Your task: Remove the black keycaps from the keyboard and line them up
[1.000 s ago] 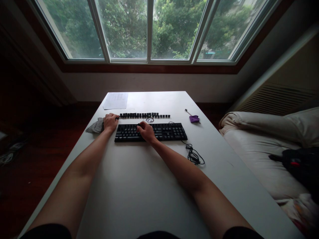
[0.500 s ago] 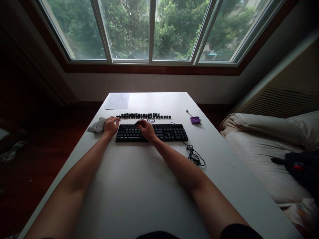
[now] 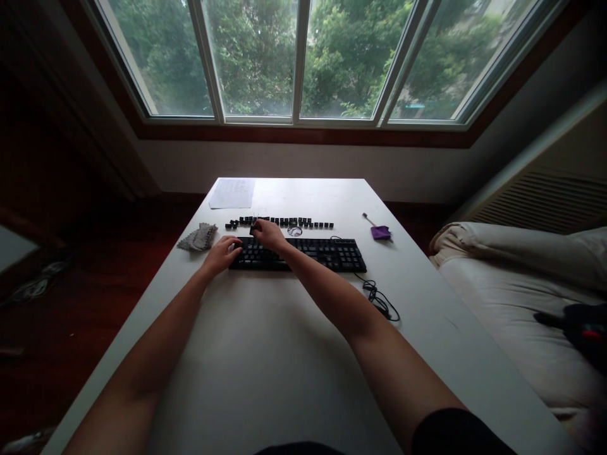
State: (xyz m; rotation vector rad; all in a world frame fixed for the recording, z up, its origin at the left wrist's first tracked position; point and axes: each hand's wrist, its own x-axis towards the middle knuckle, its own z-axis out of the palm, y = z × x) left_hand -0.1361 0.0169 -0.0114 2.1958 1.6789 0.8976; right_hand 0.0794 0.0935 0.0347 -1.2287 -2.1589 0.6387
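A black keyboard (image 3: pixel 313 253) lies across the middle of the white table (image 3: pixel 265 354). Behind it runs a row of several loose black keycaps (image 3: pixel 294 222). My right hand (image 3: pixel 269 232) reaches over the keyboard's back left edge, fingers pinched on a small black keycap at the row. My left hand (image 3: pixel 222 251) rests at the keyboard's left end, fingers curled against its edge. A small wire ring (image 3: pixel 294 231) lies between the row and the keyboard.
A grey cloth (image 3: pixel 198 237) lies left of the keyboard and a sheet of paper (image 3: pixel 232 193) at the back left. A purple tool (image 3: pixel 379 231) sits at the right. The keyboard cable (image 3: pixel 379 300) coils near the right edge. A sofa (image 3: pixel 516 303) stands beside the table.
My right hand has lifted a keycap off the keyboard and carried it back and left to the row. My left hand has slid from beside the cloth to the keyboard's left end.
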